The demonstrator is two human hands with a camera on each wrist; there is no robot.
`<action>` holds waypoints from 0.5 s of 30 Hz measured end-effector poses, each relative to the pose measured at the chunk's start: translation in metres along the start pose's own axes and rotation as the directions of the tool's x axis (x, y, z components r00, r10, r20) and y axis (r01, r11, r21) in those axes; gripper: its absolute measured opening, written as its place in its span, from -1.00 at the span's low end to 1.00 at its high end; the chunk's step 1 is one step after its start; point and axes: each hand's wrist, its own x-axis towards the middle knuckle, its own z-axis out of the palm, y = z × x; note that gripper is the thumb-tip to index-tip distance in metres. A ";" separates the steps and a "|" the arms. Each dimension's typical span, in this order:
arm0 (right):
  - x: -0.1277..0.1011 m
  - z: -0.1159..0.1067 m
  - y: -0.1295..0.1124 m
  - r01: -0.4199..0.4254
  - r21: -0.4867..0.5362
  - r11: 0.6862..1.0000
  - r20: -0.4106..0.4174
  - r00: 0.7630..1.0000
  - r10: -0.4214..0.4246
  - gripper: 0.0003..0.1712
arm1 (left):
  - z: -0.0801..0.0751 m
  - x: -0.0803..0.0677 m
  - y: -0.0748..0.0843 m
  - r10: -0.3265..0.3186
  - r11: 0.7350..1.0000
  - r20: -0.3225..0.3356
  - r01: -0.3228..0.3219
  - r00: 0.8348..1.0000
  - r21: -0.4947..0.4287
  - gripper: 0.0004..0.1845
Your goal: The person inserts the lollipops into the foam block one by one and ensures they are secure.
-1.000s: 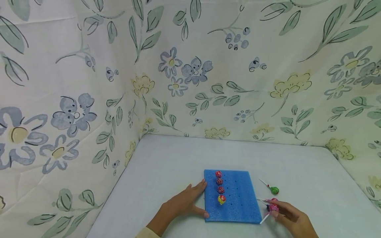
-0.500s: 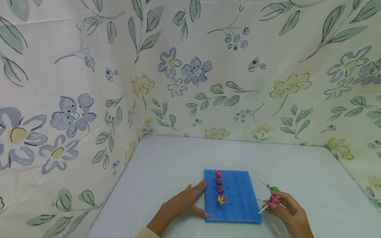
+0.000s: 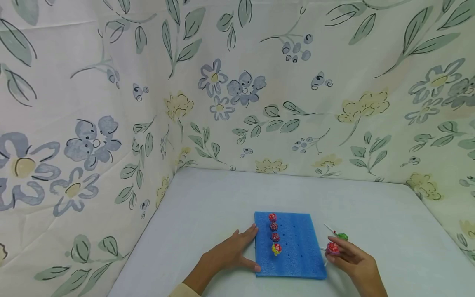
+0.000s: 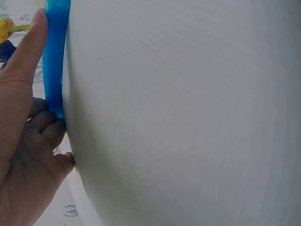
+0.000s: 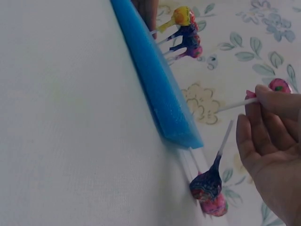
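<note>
Lollipops and a blue foam board on a white bench [image 3: 208,198], as viewed from the head and both wrists. The foam board [image 3: 300,264] lies flat on the bench between the two hands. A row of four lollipops [image 3: 275,237] stands upright in its left part, running from near the far edge toward the person; the nearest member, a yellow-and-red lollipop [image 3: 276,249], is the brightest of them. Small dark holes [image 3: 294,226] mark the board to the right of this row. The left hand [image 3: 233,249] has its thumb and fingers spread apart, touching the board's left edge, with the thumb close to the near corner. The right hand [image 3: 352,262] pinches a pink lollipop [image 5: 281,86] between thumb and fingers just below its wrapped head, beside the board's right edge; the right wrist view shows its white stick directed toward the board. Near the right hand, a dark-blue lollipop [image 5: 207,182] and a second pink lollipop [image 5: 216,205] lie close together. A green lollipop [image 3: 343,236] rests farther back, partly hidden by the right hand's fingers. Floral cloth [image 3: 241,136] hangs behind and around the bench.
</note>
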 end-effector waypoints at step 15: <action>0.004 0.013 -0.011 -0.008 -0.069 0.998 -0.012 1.000 0.007 -0.52 | 0.000 0.000 0.000 -0.018 1.000 0.009 0.018 1.000 -0.008 0.21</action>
